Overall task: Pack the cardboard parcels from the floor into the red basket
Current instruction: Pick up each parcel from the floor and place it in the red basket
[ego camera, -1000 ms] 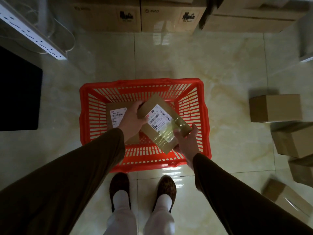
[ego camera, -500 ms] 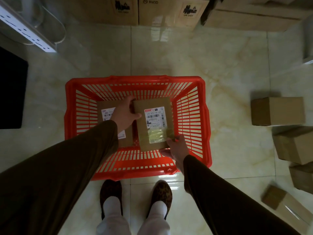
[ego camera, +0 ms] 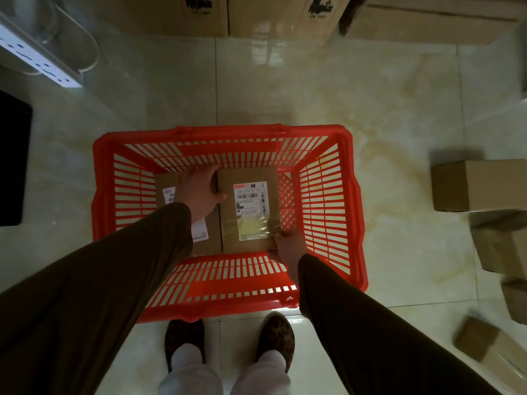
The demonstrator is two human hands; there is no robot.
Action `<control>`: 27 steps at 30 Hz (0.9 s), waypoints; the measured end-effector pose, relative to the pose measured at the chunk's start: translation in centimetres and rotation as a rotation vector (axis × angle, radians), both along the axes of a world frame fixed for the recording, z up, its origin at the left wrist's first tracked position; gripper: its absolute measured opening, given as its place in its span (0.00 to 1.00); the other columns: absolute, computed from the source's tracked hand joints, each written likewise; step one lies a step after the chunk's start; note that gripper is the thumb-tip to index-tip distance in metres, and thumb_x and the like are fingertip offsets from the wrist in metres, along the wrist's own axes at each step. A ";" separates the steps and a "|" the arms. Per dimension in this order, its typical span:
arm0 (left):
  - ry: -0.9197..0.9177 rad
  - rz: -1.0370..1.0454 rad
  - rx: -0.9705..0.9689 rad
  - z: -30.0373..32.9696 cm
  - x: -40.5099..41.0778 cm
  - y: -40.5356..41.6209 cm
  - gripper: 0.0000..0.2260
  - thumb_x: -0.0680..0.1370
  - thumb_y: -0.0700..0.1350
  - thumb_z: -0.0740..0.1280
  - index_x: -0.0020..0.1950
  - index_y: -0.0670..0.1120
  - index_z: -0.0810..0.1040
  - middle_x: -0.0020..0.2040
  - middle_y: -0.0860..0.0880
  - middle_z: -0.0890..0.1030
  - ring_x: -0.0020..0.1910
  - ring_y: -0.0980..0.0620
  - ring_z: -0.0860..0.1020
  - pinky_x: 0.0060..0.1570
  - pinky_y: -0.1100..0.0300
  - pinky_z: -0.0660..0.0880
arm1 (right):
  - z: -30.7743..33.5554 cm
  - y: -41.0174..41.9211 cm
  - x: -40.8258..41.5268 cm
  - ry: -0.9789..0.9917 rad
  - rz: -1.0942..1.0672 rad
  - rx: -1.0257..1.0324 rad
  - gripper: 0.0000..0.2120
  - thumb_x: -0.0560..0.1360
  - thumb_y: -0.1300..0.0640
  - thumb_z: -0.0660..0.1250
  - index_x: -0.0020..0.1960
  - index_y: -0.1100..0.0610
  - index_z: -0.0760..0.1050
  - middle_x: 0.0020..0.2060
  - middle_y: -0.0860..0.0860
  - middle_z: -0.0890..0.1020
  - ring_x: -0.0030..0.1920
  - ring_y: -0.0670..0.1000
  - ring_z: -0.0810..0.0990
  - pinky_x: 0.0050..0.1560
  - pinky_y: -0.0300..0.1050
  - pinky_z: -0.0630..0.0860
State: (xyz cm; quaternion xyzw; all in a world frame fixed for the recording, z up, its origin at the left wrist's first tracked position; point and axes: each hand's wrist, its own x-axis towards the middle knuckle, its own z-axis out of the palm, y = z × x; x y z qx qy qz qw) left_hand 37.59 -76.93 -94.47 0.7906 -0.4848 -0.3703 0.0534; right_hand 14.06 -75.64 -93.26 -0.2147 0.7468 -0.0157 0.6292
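Flat cardboard parcel [ego camera: 249, 212] with a white shipping label and a band of glossy tape, lying label-up on the floor of the red basket [ego camera: 355, 212], right of centre, snug beside a second labelled parcel [ego camera: 182, 220] already down there. Looks light and fairly stiff, judging by how little grip is on it; corners probably crush before the faces do. Tape patch likely slick, so better held on bare cardboard edges than on the tape or label.

Left hand [ego camera: 199, 192] spread at the far-left edge, thumb on top, fingers [ego camera: 212, 171] curled over the far corner. Right hand [ego camera: 291, 246] pinching the near-right corner, fingers tucked underneath, mostly hidden. Both holding on, neither let go. Hard to say whether fully seated or a hair off the bottom.

Plenty of room left along the right wall. More parcels waiting on the tile floor [ego camera: 313, 89] to the right: a boxy one [ego camera: 473, 185], a couple stacked below it [ego camera: 504, 246], another near the bottom corner [ego camera: 490, 349]. Those look chunkier, probably a two-handed grab on opposite sides. Big cartons [ego camera: 285, 18] along the back wall, not part of this job by the look of it.
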 end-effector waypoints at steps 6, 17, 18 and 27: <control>-0.056 -0.043 0.048 0.1 0.1 0.2 0.34 0.76 0.51 0.73 0.79 0.50 0.63 0.79 0.45 0.66 0.78 0.38 0.58 0.76 0.43 0.55 | -0.2 -0.1 0.2 0.113 0.223 -0.027 0.05 0.83 0.63 0.61 0.58 0.60 0.73 0.59 0.60 0.81 0.58 0.60 0.82 0.62 0.58 0.81; 0.139 0.127 -0.005 8.5 -3.5 3.0 0.33 0.77 0.44 0.73 0.80 0.47 0.63 0.79 0.45 0.64 0.78 0.44 0.62 0.76 0.47 0.61 | 9.1 -0.7 -1.6 -0.115 0.100 -0.050 0.12 0.84 0.58 0.61 0.63 0.60 0.78 0.62 0.64 0.82 0.55 0.65 0.83 0.62 0.57 0.79; 0.145 0.130 0.011 9.8 -4.2 3.1 0.33 0.78 0.44 0.73 0.80 0.47 0.63 0.79 0.45 0.64 0.78 0.44 0.62 0.76 0.47 0.62 | 10.5 -0.7 -1.9 -0.143 0.082 -0.077 0.12 0.84 0.58 0.61 0.63 0.59 0.78 0.60 0.64 0.83 0.55 0.65 0.84 0.63 0.59 0.80; 0.328 0.201 0.029 22.9 -12.8 3.7 0.29 0.81 0.49 0.69 0.79 0.52 0.63 0.78 0.49 0.67 0.74 0.46 0.69 0.72 0.46 0.68 | 21.1 -0.6 -8.1 -0.138 -0.026 -0.329 0.15 0.81 0.55 0.62 0.66 0.55 0.77 0.54 0.53 0.86 0.52 0.58 0.87 0.55 0.58 0.84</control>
